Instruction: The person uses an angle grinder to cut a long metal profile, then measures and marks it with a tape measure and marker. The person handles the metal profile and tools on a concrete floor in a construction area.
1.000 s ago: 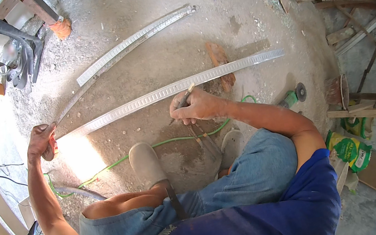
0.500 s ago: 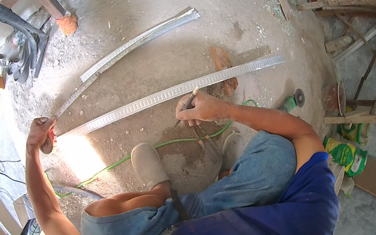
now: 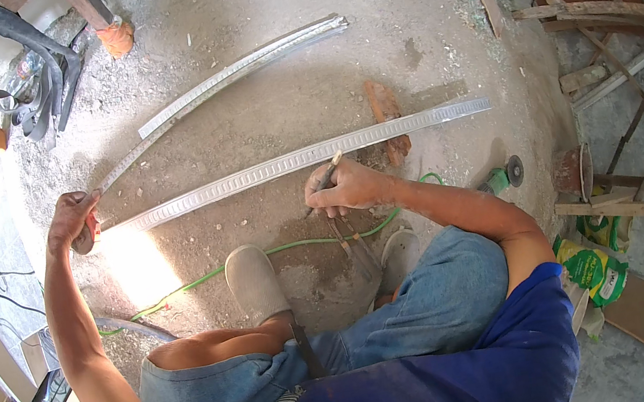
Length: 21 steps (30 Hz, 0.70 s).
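My left hand (image 3: 71,220), at the left, is closed round a red and dark tape measure (image 3: 87,235). Its narrow blade (image 3: 124,163) runs out to the far right, along two shorter silvery metal strips (image 3: 232,73). Nearer to me lies a long ribbed metal channel (image 3: 282,163); its left end is by the tape measure and its right part crosses a reddish-brown block (image 3: 385,105). My right hand (image 3: 351,185) grips a pencil-like marker (image 3: 329,172) just on the near side of the channel. Below its fingers is a two-handled tool (image 3: 353,243); whether they touch it is unclear.
A green cable (image 3: 303,241) crosses the floor past my shoes (image 3: 256,283). To the right are a green angle grinder (image 3: 501,178), a bucket (image 3: 573,173), scrap wood (image 3: 629,205) and green-yellow bags (image 3: 596,270). Black straps (image 3: 50,76) hang from a wooden frame at upper left.
My left hand and the tape measure have shifted slightly upward and right. The far strips have moved or turned a little. My right hand, with the marker, has barely moved.
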Each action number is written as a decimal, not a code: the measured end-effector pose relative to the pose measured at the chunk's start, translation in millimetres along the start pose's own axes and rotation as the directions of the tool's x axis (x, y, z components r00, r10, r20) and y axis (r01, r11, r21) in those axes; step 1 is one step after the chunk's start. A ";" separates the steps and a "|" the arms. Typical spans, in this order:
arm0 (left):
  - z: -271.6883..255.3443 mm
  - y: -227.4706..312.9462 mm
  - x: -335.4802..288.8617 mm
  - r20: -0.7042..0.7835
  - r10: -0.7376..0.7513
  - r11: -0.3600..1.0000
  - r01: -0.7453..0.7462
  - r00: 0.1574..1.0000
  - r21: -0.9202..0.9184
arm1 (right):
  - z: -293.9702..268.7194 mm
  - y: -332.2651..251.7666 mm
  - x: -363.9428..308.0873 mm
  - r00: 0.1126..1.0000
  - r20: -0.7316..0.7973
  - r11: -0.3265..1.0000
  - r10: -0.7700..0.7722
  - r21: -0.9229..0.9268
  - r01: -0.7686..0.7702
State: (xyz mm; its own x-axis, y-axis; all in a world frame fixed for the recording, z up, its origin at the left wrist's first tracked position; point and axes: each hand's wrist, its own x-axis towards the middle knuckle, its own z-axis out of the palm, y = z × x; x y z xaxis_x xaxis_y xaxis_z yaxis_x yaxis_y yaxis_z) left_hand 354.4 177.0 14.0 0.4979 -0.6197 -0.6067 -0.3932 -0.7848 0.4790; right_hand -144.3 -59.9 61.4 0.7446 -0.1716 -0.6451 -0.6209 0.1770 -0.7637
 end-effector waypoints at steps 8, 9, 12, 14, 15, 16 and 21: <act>4.2 -11.0 4.8 -0.046 -0.018 1.000 0.017 0.999 -0.004 | -1.1 7.9 9.1 1.000 0.001 1.000 0.010 0.020 -0.010; 8.5 -12.1 6.6 -0.033 -0.024 0.999 0.023 0.999 -0.036 | -2.4 7.5 7.1 0.999 -0.011 0.999 0.032 0.011 -0.032; 10.8 -14.6 9.9 -0.125 -0.007 0.992 0.022 0.992 0.122 | -1.9 7.5 8.5 0.999 -0.008 0.999 0.044 -0.002 -0.044; 12.5 -12.9 15.8 -0.167 -0.039 0.979 0.071 0.985 0.192 | -1.0 9.3 7.9 0.998 -0.024 0.998 0.056 0.003 -0.056; 14.2 -13.5 15.8 -0.193 -0.064 0.974 0.103 0.979 0.200 | -0.8 10.5 8.3 0.997 -0.022 0.997 0.073 0.007 -0.073; 17.0 -11.5 17.2 -0.209 -0.079 0.971 0.122 0.975 0.204 | -1.0 10.7 7.3 0.995 -0.034 0.995 0.097 0.009 -0.097; 17.1 -4.9 9.0 -0.200 -0.119 0.967 0.159 0.973 0.198 | -0.5 3.2 6.9 0.994 -0.015 0.994 0.110 0.002 -0.110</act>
State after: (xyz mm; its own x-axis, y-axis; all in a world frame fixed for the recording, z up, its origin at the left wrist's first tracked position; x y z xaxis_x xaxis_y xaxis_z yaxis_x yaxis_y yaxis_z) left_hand 347.6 175.3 -4.6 0.6856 -0.5092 -0.5203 -0.4539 -0.8578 0.2413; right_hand -141.2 -61.0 54.5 0.6680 -0.1655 -0.7255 -0.6984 0.1970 -0.6880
